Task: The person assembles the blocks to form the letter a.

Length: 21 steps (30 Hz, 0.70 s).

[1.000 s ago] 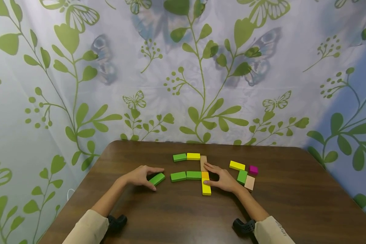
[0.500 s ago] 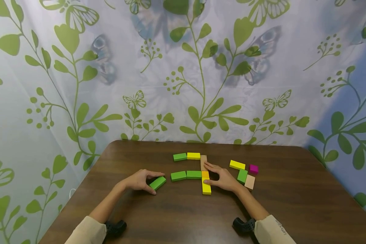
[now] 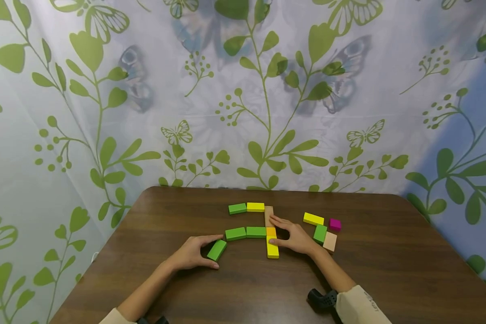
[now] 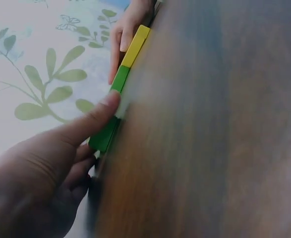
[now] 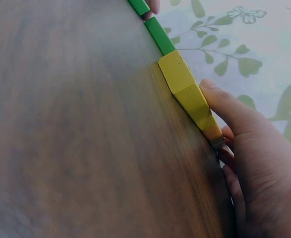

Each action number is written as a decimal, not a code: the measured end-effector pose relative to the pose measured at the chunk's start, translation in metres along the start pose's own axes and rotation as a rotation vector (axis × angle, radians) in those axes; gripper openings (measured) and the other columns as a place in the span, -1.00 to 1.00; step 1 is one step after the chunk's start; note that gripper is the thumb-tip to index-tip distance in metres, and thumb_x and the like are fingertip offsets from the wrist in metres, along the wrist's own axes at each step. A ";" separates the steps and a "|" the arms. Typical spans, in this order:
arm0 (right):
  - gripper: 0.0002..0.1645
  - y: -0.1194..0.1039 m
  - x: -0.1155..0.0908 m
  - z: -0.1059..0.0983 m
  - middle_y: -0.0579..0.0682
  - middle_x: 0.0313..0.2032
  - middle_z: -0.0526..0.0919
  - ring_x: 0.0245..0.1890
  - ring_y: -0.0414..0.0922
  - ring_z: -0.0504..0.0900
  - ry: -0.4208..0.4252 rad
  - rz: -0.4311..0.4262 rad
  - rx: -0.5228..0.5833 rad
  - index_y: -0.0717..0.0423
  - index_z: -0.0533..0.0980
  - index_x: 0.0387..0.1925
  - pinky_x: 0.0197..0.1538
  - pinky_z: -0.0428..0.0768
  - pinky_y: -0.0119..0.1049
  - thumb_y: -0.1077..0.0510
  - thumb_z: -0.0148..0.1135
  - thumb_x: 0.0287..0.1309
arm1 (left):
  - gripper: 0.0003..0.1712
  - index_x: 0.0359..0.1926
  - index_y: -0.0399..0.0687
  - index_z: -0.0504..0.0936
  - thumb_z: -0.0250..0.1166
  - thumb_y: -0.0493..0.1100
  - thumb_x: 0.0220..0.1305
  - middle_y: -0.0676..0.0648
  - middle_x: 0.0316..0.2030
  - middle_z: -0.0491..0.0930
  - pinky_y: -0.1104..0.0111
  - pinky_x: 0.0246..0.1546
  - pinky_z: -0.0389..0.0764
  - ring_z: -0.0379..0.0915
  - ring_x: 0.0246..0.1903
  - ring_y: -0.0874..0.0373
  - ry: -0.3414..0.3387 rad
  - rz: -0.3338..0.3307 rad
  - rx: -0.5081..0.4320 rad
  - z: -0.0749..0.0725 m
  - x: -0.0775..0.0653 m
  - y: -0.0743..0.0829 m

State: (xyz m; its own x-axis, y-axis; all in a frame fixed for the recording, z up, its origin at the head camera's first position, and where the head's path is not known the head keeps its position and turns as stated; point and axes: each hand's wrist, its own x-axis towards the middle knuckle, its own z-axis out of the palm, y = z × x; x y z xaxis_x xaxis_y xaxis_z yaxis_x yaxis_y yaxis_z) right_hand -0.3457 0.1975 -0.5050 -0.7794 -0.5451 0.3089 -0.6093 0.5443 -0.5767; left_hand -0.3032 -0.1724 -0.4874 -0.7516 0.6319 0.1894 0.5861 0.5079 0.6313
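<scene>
My left hand (image 3: 192,254) holds a green block (image 3: 216,250) between thumb and fingers, left of the laid-out blocks. In the left wrist view the thumb lies across the green pieces and overlaps them. My right hand (image 3: 294,238) rests against a column of blocks: its fingertips are at the plain wooden block (image 3: 269,216), its thumb at the yellow block (image 3: 272,249). A small orange piece (image 3: 271,231) shows between those two. Two green blocks, the inner one (image 3: 256,232) and the outer one (image 3: 236,233), run left from the column.
Farther back, a yellow block (image 3: 255,207) and a green block (image 3: 237,209) extend left from the column's top. Right of my right hand lie a yellow block (image 3: 313,218), a green block (image 3: 320,234), a wooden block (image 3: 330,242) and a magenta block (image 3: 335,224). A patterned curtain (image 3: 210,135) hangs behind the table (image 3: 243,292).
My left hand has moved right and toward me with the green block, which has turned more upright in the head view. The right hand stays on the column.
</scene>
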 end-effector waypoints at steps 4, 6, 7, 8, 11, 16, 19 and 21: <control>-0.11 -0.001 0.001 0.001 -0.01 0.34 0.17 0.30 0.10 0.16 -0.006 0.002 0.005 0.05 0.22 0.34 0.18 0.20 0.20 -0.21 0.26 0.05 | -0.08 0.30 0.00 0.34 0.43 0.18 -0.10 0.03 0.20 0.38 0.19 0.08 0.40 0.29 0.18 0.10 -0.024 0.023 -0.034 -0.006 -0.003 -0.006; -0.12 -0.001 0.002 0.001 -0.01 0.34 0.17 0.30 0.10 0.16 -0.009 0.005 0.005 0.05 0.22 0.34 0.18 0.20 0.20 -0.21 0.26 0.05 | -0.14 0.28 -0.03 0.36 0.42 0.12 -0.05 0.00 0.19 0.39 0.17 0.08 0.40 0.30 0.17 0.08 -0.034 0.042 -0.053 -0.008 -0.004 -0.008; -0.12 -0.001 0.002 0.001 -0.01 0.34 0.17 0.30 0.10 0.16 -0.010 0.007 0.005 0.05 0.22 0.34 0.18 0.20 0.20 -0.21 0.26 0.05 | -0.17 0.27 -0.04 0.37 0.42 0.10 -0.03 -0.01 0.18 0.40 0.15 0.08 0.40 0.30 0.17 0.07 -0.035 0.047 -0.062 -0.009 -0.004 -0.009; -0.12 -0.001 0.002 0.000 -0.01 0.34 0.17 0.30 0.10 0.16 -0.011 0.010 0.006 0.05 0.22 0.34 0.18 0.21 0.20 -0.21 0.26 0.05 | -0.19 0.26 -0.04 0.39 0.42 0.08 -0.02 -0.02 0.18 0.41 0.15 0.08 0.40 0.31 0.17 0.06 -0.036 0.050 -0.069 -0.010 -0.004 -0.009; -0.12 -0.001 0.002 0.000 -0.01 0.34 0.17 0.30 0.11 0.16 -0.009 0.015 0.012 0.05 0.23 0.34 0.18 0.20 0.20 -0.20 0.27 0.04 | -0.22 0.24 -0.03 0.41 0.42 0.08 -0.01 0.00 0.16 0.43 0.15 0.09 0.39 0.31 0.16 0.09 -0.026 0.039 -0.076 -0.010 -0.002 -0.009; -0.11 -0.002 0.002 -0.001 -0.01 0.34 0.17 0.30 0.11 0.16 -0.014 0.016 0.009 0.04 0.22 0.34 0.18 0.20 0.20 -0.22 0.26 0.04 | -0.21 0.22 -0.03 0.44 0.44 0.10 -0.05 0.04 0.14 0.45 0.17 0.08 0.40 0.33 0.15 0.11 0.011 0.005 -0.069 -0.009 -0.002 -0.008; -0.11 -0.002 0.002 -0.001 -0.02 0.34 0.17 0.30 0.11 0.16 -0.010 0.018 0.007 0.04 0.22 0.34 0.18 0.20 0.20 -0.22 0.26 0.04 | -0.21 0.22 -0.04 0.44 0.44 0.10 -0.05 0.04 0.13 0.46 0.19 0.07 0.41 0.33 0.14 0.12 0.030 0.007 -0.052 -0.008 -0.001 -0.008; -0.11 -0.002 0.002 -0.001 -0.01 0.34 0.18 0.30 0.12 0.16 -0.006 0.019 0.007 0.04 0.22 0.34 0.18 0.20 0.21 -0.22 0.26 0.04 | -0.22 0.22 -0.03 0.45 0.43 0.11 -0.05 0.04 0.13 0.46 0.20 0.07 0.42 0.33 0.14 0.12 0.039 0.013 -0.038 -0.007 -0.001 -0.009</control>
State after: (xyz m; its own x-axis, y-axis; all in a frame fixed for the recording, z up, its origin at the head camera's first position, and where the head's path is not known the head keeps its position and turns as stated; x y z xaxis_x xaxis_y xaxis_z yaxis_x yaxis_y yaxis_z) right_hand -0.3458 0.1957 -0.5025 -0.7897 -0.5390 0.2930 -0.5934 0.5499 -0.5878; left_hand -0.3099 -0.1814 -0.4874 -0.7557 0.6147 0.2259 0.5842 0.4769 0.6567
